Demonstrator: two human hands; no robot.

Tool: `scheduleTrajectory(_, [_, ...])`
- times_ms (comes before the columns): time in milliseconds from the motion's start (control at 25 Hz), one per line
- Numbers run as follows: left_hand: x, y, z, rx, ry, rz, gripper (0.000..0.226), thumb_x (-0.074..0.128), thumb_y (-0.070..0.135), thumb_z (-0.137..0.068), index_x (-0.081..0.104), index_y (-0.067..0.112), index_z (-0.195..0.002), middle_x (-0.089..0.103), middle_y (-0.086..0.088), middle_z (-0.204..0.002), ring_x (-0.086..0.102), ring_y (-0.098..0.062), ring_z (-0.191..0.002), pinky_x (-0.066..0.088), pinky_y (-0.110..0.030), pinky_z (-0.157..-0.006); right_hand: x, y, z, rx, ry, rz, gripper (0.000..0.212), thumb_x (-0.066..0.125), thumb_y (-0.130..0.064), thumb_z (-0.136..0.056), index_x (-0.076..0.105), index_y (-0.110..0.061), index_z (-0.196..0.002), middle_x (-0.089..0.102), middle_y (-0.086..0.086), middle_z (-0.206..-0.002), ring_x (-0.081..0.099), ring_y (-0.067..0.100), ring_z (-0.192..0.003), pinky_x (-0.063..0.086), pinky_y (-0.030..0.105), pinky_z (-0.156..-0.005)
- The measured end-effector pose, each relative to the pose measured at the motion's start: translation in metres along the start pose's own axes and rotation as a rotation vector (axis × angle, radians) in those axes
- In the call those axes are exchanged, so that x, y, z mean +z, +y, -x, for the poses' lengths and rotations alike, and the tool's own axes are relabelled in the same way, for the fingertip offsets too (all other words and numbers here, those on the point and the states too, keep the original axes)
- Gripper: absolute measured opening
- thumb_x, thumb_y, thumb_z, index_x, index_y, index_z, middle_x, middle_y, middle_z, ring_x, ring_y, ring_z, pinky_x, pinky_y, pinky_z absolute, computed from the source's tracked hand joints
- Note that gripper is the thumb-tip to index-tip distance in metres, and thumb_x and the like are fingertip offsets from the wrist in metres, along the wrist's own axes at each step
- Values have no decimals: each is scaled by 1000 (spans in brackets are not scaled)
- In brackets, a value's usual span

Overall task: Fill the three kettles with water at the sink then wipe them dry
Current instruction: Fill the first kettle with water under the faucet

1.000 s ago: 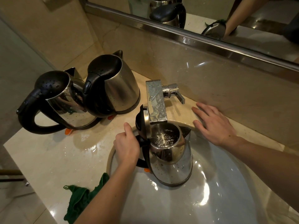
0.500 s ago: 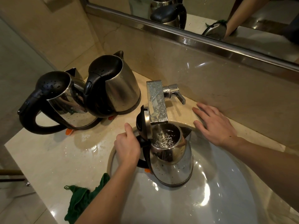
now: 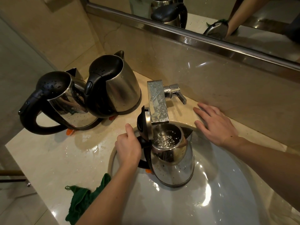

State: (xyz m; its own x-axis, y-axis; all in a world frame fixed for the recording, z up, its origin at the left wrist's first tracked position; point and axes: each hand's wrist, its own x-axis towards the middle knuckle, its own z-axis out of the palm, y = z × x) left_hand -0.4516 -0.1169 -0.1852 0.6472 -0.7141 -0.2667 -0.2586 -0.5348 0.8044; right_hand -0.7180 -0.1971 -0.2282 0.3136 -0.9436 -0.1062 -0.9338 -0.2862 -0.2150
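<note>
A steel kettle (image 3: 174, 166) with its lid flipped up stands in the white sink (image 3: 219, 200) under the square chrome tap (image 3: 157, 101). Water runs from the tap into its mouth, and the surface inside bubbles. My left hand (image 3: 129, 146) is shut around this kettle's black handle. My right hand (image 3: 215, 124) lies flat and open on the counter to the right of the tap, just below its lever (image 3: 176, 93). Two more steel kettles with black lids closed, one at the left (image 3: 65, 101) and one beside it (image 3: 116, 88), stand wet on the counter's back left corner.
A crumpled green cloth (image 3: 81, 202) lies at the counter's front edge, left of my forearm. The beige counter (image 3: 56, 156) is wet with puddles. A wall and backsplash close in the left and rear, with a mirror (image 3: 211, 17) above.
Water keeps running into the kettle and its level has risen slightly. Both hands stay where they were.
</note>
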Motion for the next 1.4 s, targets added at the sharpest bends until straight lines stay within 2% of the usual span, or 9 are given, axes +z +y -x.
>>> scheduleTrajectory(320, [0,0,1,-1,-1,6,57,31,42,-103,28,16,-53,32,-1,-51,32,-18,-51,33,-34,-59,-1,-1,0,-4,-2,-5,64,19,-57,-93,29,-31,-150,24,-6,-158,22,18,-140,31,41,-109])
scheduleTrajectory(480, [0,0,1,0,0,8,57,31,42,-103,29,16,-53,33,-1,-51,33,-18,-51,34,-34,-59,-1,-1,0,-3,-5,-9,62,21,-56,-95,28,-31,-151,23,-7,-158,21,17,-141,30,40,-111])
scheduleTrajectory(640, [1,0,1,-1,7,7,57,31,42,-104,29,16,-53,32,0,-51,32,-17,-50,33,-33,-59,1,1,-1,-3,1,-14,54,31,-50,-100,28,-30,-151,23,-7,-159,21,17,-140,29,40,-111])
scheduleTrajectory(920, [1,0,1,0,10,3,57,31,41,-104,28,16,-53,32,0,-51,32,-18,-50,32,-33,-58,2,2,-1,-8,14,-9,54,32,-50,-100,29,-30,-151,24,-6,-158,22,17,-140,29,39,-111])
scheduleTrajectory(1080, [1,-2,0,0,11,2,57,31,42,-103,29,16,-52,33,0,-51,33,-18,-50,33,-33,-59,2,2,0,-11,17,-4,56,25,-53,-99,29,-30,-151,25,-6,-158,23,17,-140,29,40,-111])
scheduleTrajectory(1240, [2,-2,0,-1,15,8,57,31,42,-103,30,15,-52,34,-1,-51,34,-19,-50,33,-33,-58,4,3,-1,-12,20,-1,55,32,-50,-100,29,-29,-151,25,-6,-158,23,18,-140,29,40,-111])
scheduleTrajectory(1400, [1,-2,0,-7,12,19,56,31,41,-103,29,15,-53,33,-1,-51,33,-19,-51,34,-34,-59,4,3,0,-20,38,-13,54,31,-50,-100,31,-29,-150,28,-5,-157,24,17,-139,31,40,-109])
